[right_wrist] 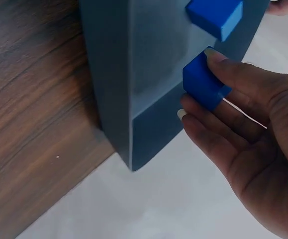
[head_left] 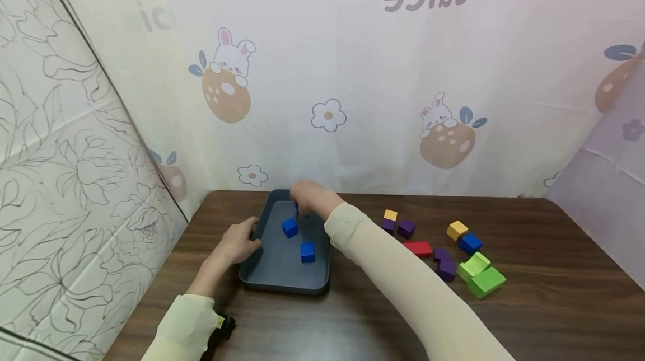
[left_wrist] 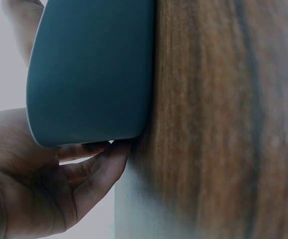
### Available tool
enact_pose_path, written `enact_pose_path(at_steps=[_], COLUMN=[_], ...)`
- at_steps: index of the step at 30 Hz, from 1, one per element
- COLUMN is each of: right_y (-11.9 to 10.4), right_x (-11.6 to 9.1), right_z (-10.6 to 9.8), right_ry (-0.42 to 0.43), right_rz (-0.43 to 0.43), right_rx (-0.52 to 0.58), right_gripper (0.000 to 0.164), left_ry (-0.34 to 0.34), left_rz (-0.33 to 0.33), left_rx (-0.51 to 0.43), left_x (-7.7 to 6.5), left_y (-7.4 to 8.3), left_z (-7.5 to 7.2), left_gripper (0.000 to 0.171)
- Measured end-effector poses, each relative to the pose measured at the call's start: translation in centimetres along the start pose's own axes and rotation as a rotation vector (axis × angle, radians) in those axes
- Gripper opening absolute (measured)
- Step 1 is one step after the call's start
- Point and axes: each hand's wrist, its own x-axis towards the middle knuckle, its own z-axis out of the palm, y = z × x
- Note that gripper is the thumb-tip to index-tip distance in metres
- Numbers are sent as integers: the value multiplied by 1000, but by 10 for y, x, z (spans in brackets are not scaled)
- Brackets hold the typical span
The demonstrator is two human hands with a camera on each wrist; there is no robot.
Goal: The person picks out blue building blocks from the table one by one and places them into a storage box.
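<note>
A dark grey tray lies on the left part of the table. At its left side my left hand holds the edge; in the left wrist view the fingers reach along the outer wall, low near the tabletop. My right hand is over the tray's far end, pinching a blue cube between thumb and fingers. Two more blue cubes lie in the tray: one near the middle, the other nearer its front.
Right of the tray lie purple cubes, a red block, yellow cubes, a blue cube and green blocks. The right sleeve crosses in front of them. A patterned curtain hangs behind the table.
</note>
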Motion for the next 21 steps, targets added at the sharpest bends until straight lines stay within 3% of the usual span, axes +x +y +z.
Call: enact_pose_path(at_steps=[4,21], right_y=[2,6], right_x=[-1,-2], right_z=[1,5], right_ry=[-3,-30], right_rz=[21,51], right_rx=[22,40], right_gripper=[16,18], left_ry=[4,5], left_rz=[7,1], left_rx=[4,-1], left_x=[0,0], left_y=[-1,0], left_z=[0,0], left_gripper=[52,51])
